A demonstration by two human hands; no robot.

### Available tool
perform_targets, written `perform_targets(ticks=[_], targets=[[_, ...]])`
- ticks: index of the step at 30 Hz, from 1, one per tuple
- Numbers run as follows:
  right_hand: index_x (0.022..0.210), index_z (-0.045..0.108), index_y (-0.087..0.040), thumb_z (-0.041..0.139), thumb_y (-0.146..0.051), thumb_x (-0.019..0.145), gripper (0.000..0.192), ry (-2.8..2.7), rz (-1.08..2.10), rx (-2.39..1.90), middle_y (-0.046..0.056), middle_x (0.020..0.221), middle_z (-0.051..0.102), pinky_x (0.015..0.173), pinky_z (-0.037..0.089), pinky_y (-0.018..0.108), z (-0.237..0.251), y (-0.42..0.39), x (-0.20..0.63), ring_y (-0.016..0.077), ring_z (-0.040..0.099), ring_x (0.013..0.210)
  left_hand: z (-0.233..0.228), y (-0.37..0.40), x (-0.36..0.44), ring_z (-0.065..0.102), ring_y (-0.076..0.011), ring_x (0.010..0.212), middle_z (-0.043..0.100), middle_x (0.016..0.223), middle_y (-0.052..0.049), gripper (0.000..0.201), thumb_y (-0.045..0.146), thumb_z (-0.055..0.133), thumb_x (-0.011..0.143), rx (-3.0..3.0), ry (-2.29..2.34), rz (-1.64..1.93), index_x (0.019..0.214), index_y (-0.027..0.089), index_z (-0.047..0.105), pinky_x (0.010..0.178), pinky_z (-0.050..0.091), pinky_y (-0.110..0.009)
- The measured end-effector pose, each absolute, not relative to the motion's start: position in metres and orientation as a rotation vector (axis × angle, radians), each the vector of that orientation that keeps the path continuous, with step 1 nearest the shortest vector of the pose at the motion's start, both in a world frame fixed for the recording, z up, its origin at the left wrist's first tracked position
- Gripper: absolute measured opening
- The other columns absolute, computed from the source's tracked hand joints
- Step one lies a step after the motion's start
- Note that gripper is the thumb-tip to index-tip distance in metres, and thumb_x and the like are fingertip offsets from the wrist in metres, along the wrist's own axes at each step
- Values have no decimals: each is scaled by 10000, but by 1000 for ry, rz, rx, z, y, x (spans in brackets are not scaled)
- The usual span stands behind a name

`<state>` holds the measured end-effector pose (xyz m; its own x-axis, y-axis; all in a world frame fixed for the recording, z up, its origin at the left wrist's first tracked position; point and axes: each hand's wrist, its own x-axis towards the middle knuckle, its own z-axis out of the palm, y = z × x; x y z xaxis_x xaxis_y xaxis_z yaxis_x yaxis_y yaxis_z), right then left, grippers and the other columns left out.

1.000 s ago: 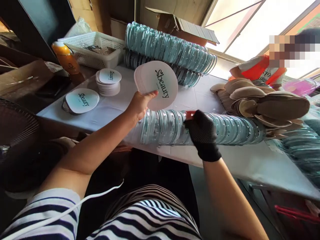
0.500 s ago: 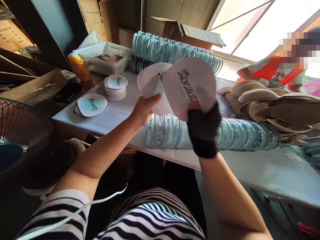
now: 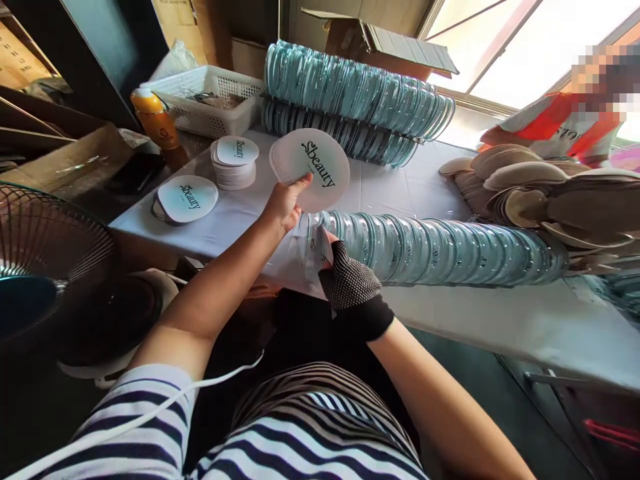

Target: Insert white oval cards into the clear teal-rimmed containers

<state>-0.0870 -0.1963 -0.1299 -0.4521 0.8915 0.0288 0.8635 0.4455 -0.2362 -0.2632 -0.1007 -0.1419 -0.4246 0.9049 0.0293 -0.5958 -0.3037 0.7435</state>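
Observation:
My left hand (image 3: 286, 202) grips a fanned stack of rounded white cards (image 3: 325, 150) printed "beauty", thumb on top. Lower and to the right, my right hand (image 3: 353, 283), in a black dotted fingerless glove, pinches a single card (image 3: 324, 245), seen nearly edge-on. This card is at the left end of a long row of clear plastic pouches (image 3: 430, 250) lying along the table's near edge. Further left on the white table are a neat pile of the same cards (image 3: 235, 173) and another card lot (image 3: 190, 200) lying lower.
Behind stand stacked rows of clear pouches (image 3: 350, 83), a white basket (image 3: 225, 117) and an orange bottle (image 3: 157, 120). Beige oval pieces (image 3: 530, 177) are heaped at right, near a person in an orange-and-white top (image 3: 555, 130). A fan (image 3: 45, 267) stands at left.
My right hand has come down and left from beside the stack to the row's left end, with a card in it. My left hand still holds its stack, now in full view.

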Motion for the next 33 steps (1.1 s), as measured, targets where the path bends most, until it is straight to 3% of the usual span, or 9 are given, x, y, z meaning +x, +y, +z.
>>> perform_targets(ticks=[2,5,8,14,19,22,29,31,33], targets=[[1380,417,-213,428,-422,915,510,-2467,247,-1529,41,708,672,537,413,274,-137,-194,-86,225,639,591,-142,-100,-265,567,-234,1215,709,1131,-67,354,120,665,775,524,804,1893,1120,201,669,1036,449,-408],[1080,575,-177,377,-452,928,372,-2296,259,-1459,51,701,659,552,407,266,-148,-195,-74,203,629,607,-143,-99,-265,568,-239,1215,711,1127,-65,354,116,664,778,502,794,1894,1121,206,670,1041,444,-423],[867,579,-180,378,-407,924,309,-2153,286,-1352,75,750,669,589,416,254,-155,-189,-71,180,627,652,-143,-100,-264,562,-238,1223,708,1134,-65,362,110,667,778,512,792,1898,1126,209,670,1050,435,-417],[899,625,-159,399,-337,929,290,-2324,148,-1428,78,726,676,545,348,246,-145,-177,-77,172,610,607,-136,-103,-265,552,-241,1234,681,1199,-57,417,113,626,816,488,814,1856,1218,222,619,1055,432,-455],[812,612,-174,470,-281,890,193,-2410,609,-1336,35,685,667,537,379,215,-134,-181,-71,124,600,557,-135,-103,-266,536,-247,1253,653,1250,-68,436,123,588,850,476,826,1824,1274,226,574,1055,424,-481],[858,598,-173,480,-217,864,126,-2308,728,-1407,18,675,663,531,399,203,-136,-175,-81,106,592,517,-138,-101,-268,520,-251,1271,646,1260,-64,428,163,593,858,505,840,1848,1280,233,568,1064,414,-480],[1008,614,-166,428,-218,922,212,-2697,158,-1481,128,854,705,712,483,325,-133,-178,-104,243,678,822,-144,-95,-280,338,-292,1390,632,1285,28,430,436,609,859,617,937,1786,1273,326,561,1141,260,-592],[990,613,-166,422,-194,922,205,-2723,241,-1472,140,879,705,743,494,353,-129,-178,-103,252,677,847,-142,-95,-281,279,-280,1412,611,1303,90,462,482,595,858,647,958,1750,1303,392,507,1171,168,-610],[943,600,-165,476,-183,887,137,-2621,607,-1422,131,869,704,711,511,339,-127,-175,-99,232,675,792,-141,-97,-279,279,-271,1411,584,1333,108,517,450,587,867,653,972,1742,1358,413,428,1174,129,-623]])
